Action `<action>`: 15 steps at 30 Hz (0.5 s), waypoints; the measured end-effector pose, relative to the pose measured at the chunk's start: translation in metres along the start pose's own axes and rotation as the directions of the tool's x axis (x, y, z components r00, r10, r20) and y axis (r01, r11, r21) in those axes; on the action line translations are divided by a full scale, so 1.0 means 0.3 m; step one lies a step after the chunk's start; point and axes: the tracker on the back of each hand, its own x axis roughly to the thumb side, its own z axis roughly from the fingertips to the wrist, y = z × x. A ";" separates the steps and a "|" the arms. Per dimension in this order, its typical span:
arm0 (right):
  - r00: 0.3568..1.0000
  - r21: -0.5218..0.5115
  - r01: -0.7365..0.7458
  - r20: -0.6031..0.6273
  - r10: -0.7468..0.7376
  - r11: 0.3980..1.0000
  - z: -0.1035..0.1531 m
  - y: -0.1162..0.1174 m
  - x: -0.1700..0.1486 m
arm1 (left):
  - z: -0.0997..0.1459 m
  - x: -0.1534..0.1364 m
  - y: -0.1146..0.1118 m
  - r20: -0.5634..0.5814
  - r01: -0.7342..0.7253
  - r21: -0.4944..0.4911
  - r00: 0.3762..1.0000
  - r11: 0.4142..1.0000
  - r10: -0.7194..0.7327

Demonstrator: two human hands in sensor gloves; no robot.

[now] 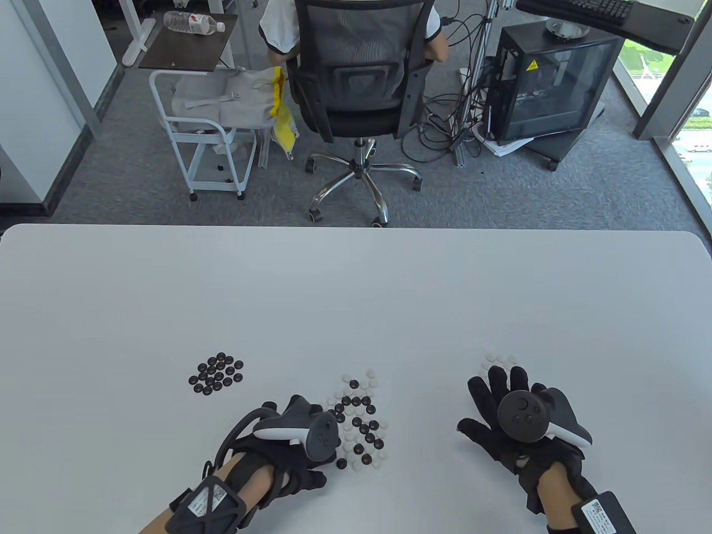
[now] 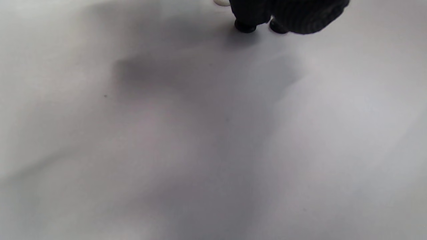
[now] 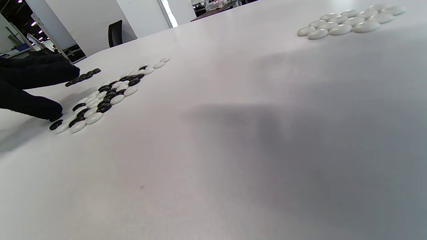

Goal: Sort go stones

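Observation:
A mixed heap of black and white stones (image 1: 359, 423) lies near the front middle of the white table (image 1: 356, 289). To its left sits a sorted cluster of black stones (image 1: 217, 374), and to its right a cluster of white stones (image 1: 498, 360). My left hand (image 1: 327, 460) is at the heap's near left edge. In the left wrist view its fingertips (image 2: 290, 16) rest on two black stones (image 2: 244, 26) that lie on the table. My right hand (image 1: 503, 389) lies spread and empty, with its fingertips just short of the white cluster. The right wrist view shows the heap (image 3: 106, 96) and white cluster (image 3: 347, 20).
Beyond the table's far edge stand an office chair (image 1: 356, 83) with a person seated in it, a white cart (image 1: 211, 133) and a computer case (image 1: 550, 83). The tabletop stretches bare behind the stone groups.

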 end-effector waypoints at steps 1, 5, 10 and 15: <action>1.000 0.001 -0.001 -0.001 0.001 1.000 0.000 0.000 0.000 | 0.023 -0.049 -0.017 -0.027 -0.040 0.008 0.999 0.999 0.040; 1.000 0.009 0.000 -0.004 0.000 1.000 -0.001 0.001 -0.001 | 0.108 -0.244 -0.076 -0.146 -0.189 0.062 0.970 0.980 0.196; 1.000 0.007 0.001 -0.003 -0.001 1.000 -0.003 0.001 -0.001 | 0.203 -0.507 -0.150 -0.303 -0.386 0.144 0.859 0.911 0.412; 1.000 0.012 0.006 -0.008 -0.006 1.000 -0.004 0.003 -0.002 | 0.227 -0.655 -0.177 -0.366 -0.498 0.207 0.759 0.842 0.538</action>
